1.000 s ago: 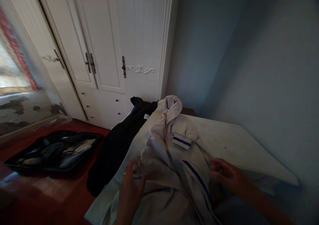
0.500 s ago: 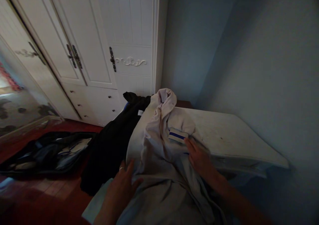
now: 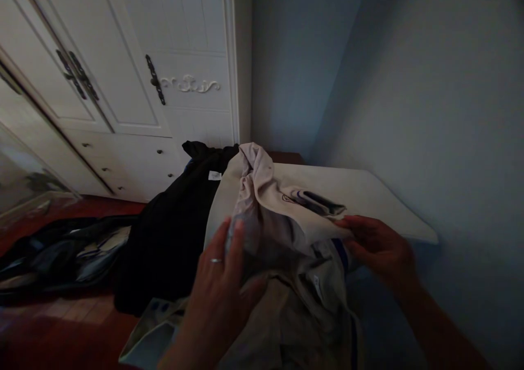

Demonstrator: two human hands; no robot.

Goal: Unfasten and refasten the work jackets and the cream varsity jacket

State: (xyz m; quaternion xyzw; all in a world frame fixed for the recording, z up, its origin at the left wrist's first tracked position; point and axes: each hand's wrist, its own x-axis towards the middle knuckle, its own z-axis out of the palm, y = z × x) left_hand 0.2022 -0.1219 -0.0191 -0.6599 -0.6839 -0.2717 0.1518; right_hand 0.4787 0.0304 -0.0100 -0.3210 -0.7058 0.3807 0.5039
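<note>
A pale beige jacket [image 3: 286,217] with dark blue stripes at its edges lies rumpled over a white tabletop [image 3: 339,184]. Its bunched upper end points away from me. My right hand [image 3: 379,247] pinches the edge of the jacket on the right, lifting it a little beside a blue-striped cuff [image 3: 321,202]. My left hand [image 3: 225,282], with a ring on one finger, hovers over or rests on the jacket's left side, fingers outstretched; contact is unclear. Just left of the jacket hangs a black garment [image 3: 172,222] with a white tag [image 3: 215,175].
An open black suitcase [image 3: 61,255] with clothes in it lies on the red floor [image 3: 73,326]. The white wardrobe [image 3: 196,119] stands at the back left, and a grey wall [image 3: 429,86] bounds the right side. A pale, light-blue item [image 3: 151,342] sits low by my left forearm.
My right hand has moved right, pulling the jacket's edge outward and opening its front. My left hand has come up and right over the cloth. The view has turned slightly right.
</note>
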